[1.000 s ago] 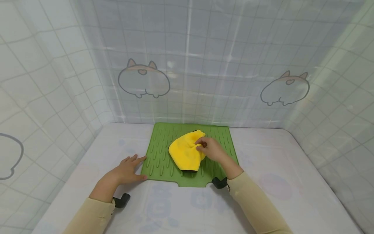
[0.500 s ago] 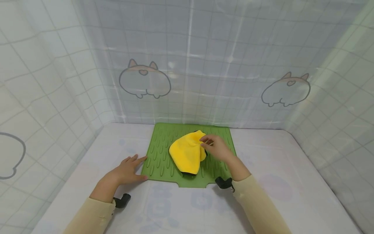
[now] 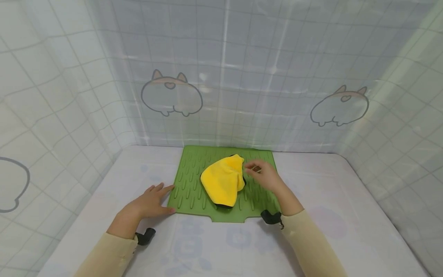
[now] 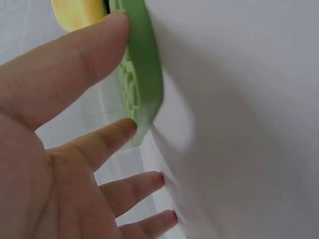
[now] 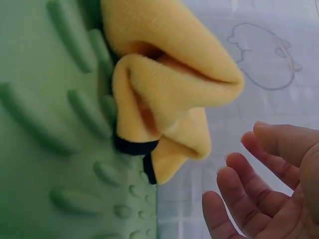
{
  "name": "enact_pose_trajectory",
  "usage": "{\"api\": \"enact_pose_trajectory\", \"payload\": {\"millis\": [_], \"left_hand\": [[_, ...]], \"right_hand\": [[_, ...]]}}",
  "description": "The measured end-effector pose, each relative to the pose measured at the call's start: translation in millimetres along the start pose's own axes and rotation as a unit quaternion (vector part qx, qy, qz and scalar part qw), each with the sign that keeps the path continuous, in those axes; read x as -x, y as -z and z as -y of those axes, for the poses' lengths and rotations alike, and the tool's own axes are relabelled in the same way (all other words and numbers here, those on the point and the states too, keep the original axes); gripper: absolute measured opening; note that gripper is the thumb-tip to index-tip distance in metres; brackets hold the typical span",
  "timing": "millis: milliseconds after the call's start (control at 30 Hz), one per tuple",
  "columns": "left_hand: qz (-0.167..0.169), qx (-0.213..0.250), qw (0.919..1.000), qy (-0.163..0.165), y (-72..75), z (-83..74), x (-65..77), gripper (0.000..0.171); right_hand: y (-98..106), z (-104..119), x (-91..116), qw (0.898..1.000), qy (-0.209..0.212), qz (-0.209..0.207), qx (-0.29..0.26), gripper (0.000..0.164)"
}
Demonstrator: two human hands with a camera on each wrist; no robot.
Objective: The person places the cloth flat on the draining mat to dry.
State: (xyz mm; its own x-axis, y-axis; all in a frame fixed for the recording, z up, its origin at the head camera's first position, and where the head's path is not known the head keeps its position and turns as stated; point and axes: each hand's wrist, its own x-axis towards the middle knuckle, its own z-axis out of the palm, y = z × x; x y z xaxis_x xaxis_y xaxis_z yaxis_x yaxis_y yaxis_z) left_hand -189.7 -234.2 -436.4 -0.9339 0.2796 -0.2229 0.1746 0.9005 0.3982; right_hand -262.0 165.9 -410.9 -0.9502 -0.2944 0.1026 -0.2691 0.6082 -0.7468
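Head view: yellow cloth [image 3: 221, 181] on a ridged green mat [image 3: 187, 184], held by neither hand. The cloth sits near the mat's middle, folded over loosely, with a crease running down its right part; strips of black edging [image 3: 224, 206] show at its lower corner and right side. From the right wrist one sees the same folds side-on: thick, rounded, standing a little proud of the mat's raised ridges [image 5: 89, 114].

The right hand [image 3: 265, 176] hangs just beside the cloth, over the right part of the mat. Its fingers [image 5: 239, 196] are loosely bent, the thumb apart from most of them, and nothing lies between them; a gap separates the fingertips from the fabric. The left hand [image 3: 149, 204] is spread wide at the mat's near left corner. Its thumb [image 4: 89, 55] and forefinger meet the mat's edge, while two further fingertips reach the worktop [image 3: 214, 250] outside it.

Progress, by judgement: the cloth is already placed on the mat and rests there unaided, so the laying-down looks done. It is neither flat nor squared to the mat; if neatness counts, smoothing is what remains, though the folded form may equally be the finished one.

Surroundings: pale sleeves [image 3: 311, 240] with small black devices [image 3: 271, 217] at the wrists; behind, a grid-patterned sheet [image 3: 256, 115] bearing outlined animals [image 3: 172, 94].
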Motion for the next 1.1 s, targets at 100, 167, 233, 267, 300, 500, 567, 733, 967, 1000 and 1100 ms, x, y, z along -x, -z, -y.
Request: {"api": "enact_pose_trajectory", "payload": {"millis": [100, 167, 233, 267, 300, 500, 567, 733, 967, 1000, 1100], "left_hand": [[0.003, 0.005, 1.0000, -0.003, 2.5, -6.4, -1.8, 0.090], [0.003, 0.006, 1.0000, -0.007, 3.4, -11.2, -4.3, 0.089], [0.002, 0.008, 0.9999, -0.008, 3.0, -15.6, -7.5, 0.089], [0.001, 0.008, 0.9999, -0.009, 2.8, -17.3, -9.2, 0.088], [0.001, 0.010, 0.9999, -0.009, 2.4, -18.9, -10.9, 0.088], [-0.013, 0.022, 0.9996, -0.014, 2.4, -28.8, -20.4, 0.085], [-0.017, 0.027, 0.9993, -0.018, 3.4, -32.1, -24.1, 0.084], [-0.020, 0.043, 0.9980, -0.040, 5.9, -38.7, -34.1, 0.082], [-0.031, 0.071, 0.9950, -0.062, 3.3, -43.7, -49.1, 0.075], [-0.032, 0.077, 0.9943, -0.067, 2.5, -44.3, -51.1, 0.073], [-0.032, 0.101, 0.9910, -0.082, -0.3, -46.5, -57.4, 0.068]], "right_hand": [[0, -4, 1, 1.000, -0.008, 0.000, 0.008, 0.029], [-1, -7, 0, 1.000, -0.013, 0.001, 0.010, 0.029], [-1, -10, -1, 1.000, -0.017, 0.004, 0.012, 0.029], [-1, -11, -1, 1.000, -0.018, 0.006, 0.011, 0.029], [-1, -13, -2, 1.000, -0.020, 0.008, 0.010, 0.029], [-1, -19, -4, 0.999, -0.037, 0.025, 0.005, 0.031], [0, -21, -4, 0.999, -0.042, 0.030, 0.002, 0.031], [1, -22, -4, 0.998, -0.046, 0.039, -0.005, 0.032], [-2, -27, -6, 0.995, -0.053, 0.065, -0.045, 0.033], [-3, -28, -6, 0.994, -0.055, 0.073, -0.055, 0.033], [-5, -31, -7, 0.989, -0.064, 0.096, -0.088, 0.033]]}}
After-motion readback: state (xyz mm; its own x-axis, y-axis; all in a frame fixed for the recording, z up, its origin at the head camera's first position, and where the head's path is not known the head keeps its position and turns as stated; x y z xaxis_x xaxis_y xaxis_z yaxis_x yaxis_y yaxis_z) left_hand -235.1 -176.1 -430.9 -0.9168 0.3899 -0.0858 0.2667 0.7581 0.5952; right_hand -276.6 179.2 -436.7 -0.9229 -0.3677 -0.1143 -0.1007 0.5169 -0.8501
